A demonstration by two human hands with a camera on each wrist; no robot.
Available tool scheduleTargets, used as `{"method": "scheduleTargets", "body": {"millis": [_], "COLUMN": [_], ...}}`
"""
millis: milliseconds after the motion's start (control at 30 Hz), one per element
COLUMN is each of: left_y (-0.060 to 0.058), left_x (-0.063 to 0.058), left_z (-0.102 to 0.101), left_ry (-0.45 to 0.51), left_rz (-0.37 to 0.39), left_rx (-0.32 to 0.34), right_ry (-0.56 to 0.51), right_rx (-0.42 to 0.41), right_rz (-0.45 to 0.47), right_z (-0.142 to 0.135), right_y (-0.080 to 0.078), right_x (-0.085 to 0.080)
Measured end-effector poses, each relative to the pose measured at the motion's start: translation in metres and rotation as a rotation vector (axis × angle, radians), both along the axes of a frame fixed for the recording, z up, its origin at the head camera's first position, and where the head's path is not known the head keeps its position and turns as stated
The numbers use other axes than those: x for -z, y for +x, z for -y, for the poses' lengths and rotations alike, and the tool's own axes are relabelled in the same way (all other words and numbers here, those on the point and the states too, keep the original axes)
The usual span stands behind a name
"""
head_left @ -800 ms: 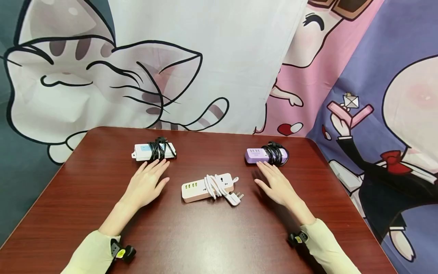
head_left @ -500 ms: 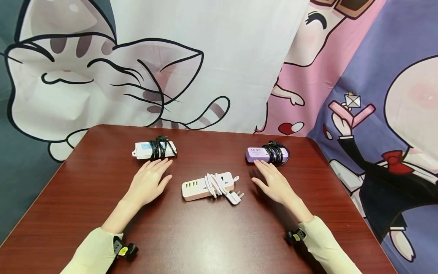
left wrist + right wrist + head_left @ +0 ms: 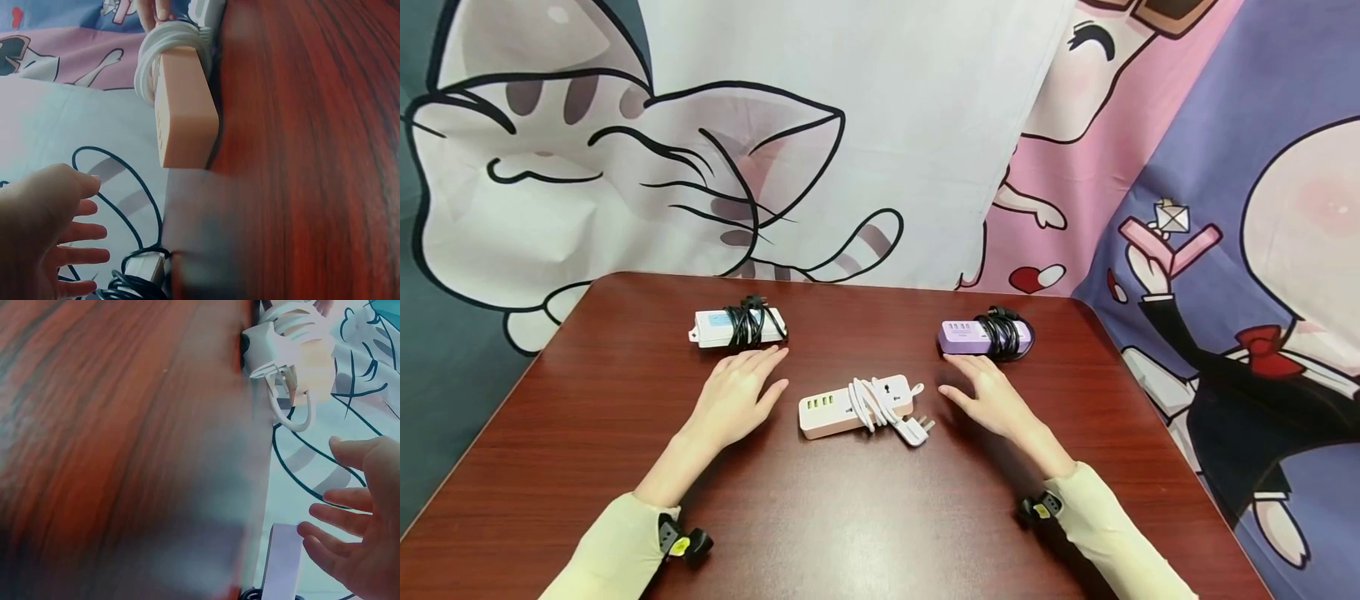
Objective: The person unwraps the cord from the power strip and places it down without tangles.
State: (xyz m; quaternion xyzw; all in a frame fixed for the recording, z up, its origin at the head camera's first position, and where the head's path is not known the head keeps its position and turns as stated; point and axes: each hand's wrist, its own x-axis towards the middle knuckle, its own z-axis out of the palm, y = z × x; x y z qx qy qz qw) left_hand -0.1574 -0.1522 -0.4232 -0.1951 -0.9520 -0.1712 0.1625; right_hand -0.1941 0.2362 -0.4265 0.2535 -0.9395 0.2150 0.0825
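Note:
Between my hands lies a white and peach power strip with a white cord wrapped round it and its plug at the right end. My left hand, fingers extended and holding nothing, is just in front of a white power strip bound with black cord. On the other side my right hand reaches toward a purple power strip, also wound with black cord; its fingertips are close by the strip's near edge. Both wrist views show spread fingers with nothing in them.
A dark red wooden table carries the three strips. Behind it and to the right hang cartoon-printed curtains. Each wrist wears a strapped black camera.
Both hands have shifted inward toward the peach strip, the left to the right and the right to the left. The three strips stay where they were.

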Motion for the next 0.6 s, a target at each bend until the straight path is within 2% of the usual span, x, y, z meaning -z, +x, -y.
{"method": "scheduleTargets", "body": {"millis": [367, 600], "left_y": [-0.003, -0.001], "left_x": [-0.001, 0.000], "left_z": [-0.015, -0.027], "left_ry": [0.050, 0.054], "left_rz": [0.013, 0.078], "left_rx": [0.032, 0.051], "right_ry": [-0.102, -0.166], "right_rx": [0.008, -0.004], "right_rz": [0.159, 0.283], "right_z": [0.010, 0.017], "right_y": [-0.001, 0.002], "right_x": [-0.005, -0.006]}}
